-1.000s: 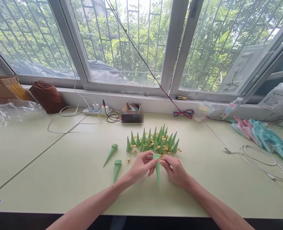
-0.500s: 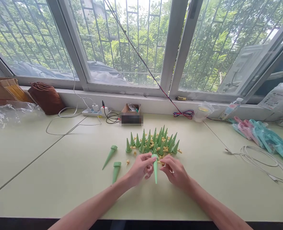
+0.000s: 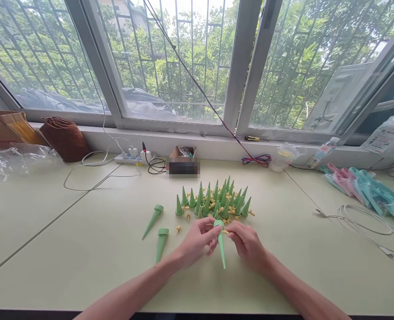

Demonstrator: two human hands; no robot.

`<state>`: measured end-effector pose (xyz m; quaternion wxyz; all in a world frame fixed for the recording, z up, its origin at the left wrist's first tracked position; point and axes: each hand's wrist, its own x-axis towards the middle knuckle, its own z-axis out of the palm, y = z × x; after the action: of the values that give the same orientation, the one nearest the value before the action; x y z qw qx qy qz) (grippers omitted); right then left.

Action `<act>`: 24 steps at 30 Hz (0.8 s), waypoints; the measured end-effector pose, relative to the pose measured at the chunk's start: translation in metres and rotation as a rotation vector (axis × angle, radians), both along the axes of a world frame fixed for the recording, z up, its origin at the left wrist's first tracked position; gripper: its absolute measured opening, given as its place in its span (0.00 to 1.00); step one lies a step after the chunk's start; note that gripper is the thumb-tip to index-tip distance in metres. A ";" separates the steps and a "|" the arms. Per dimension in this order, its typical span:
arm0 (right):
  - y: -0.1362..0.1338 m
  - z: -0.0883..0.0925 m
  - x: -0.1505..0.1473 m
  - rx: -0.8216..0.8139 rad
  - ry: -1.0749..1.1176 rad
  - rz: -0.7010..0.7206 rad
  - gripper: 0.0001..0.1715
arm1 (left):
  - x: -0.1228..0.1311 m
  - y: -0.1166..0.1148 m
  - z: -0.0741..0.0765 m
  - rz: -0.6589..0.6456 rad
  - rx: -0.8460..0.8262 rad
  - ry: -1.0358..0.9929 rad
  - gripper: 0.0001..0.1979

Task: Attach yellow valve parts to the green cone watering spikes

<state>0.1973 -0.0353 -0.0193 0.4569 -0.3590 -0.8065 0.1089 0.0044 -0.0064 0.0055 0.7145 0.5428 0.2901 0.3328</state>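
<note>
Between the thumb and fingers of my left hand is a green plastic spike, ribbed cap end up and its point toward me. My right hand pinches a small yellow valve against the spike's side, just below the cap; my fingers hide most of it. Behind my hands, many similar green spikes stand point-up in a cluster, with yellow valves among them. Two more spikes lie left of my hands, one farther back and one nearer. Two loose yellow valves rest beside them.
Along the window side are a power strip, a small cardboard box, a coiled red-blue wire and a bottle. A white cable and teal plastic pieces lie right. A brown bundle stands left.
The held spike has moved slightly toward me and to the right, its tip swinging right. My right hand has shifted a little right and still pinches the yellow valve at the spike.
</note>
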 end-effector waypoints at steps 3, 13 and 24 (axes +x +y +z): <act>0.001 -0.004 0.001 -0.040 0.009 -0.012 0.18 | 0.002 -0.003 0.000 0.011 0.092 0.030 0.17; 0.005 -0.011 0.002 -0.132 -0.007 -0.049 0.21 | 0.001 -0.006 -0.008 0.085 0.429 0.238 0.13; 0.002 -0.002 -0.002 -0.153 0.079 -0.069 0.11 | 0.000 -0.001 0.005 0.040 0.177 0.064 0.14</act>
<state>0.1949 -0.0333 -0.0209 0.4630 -0.4161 -0.7643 0.1685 0.0047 -0.0070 0.0102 0.6472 0.6085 0.2929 0.3537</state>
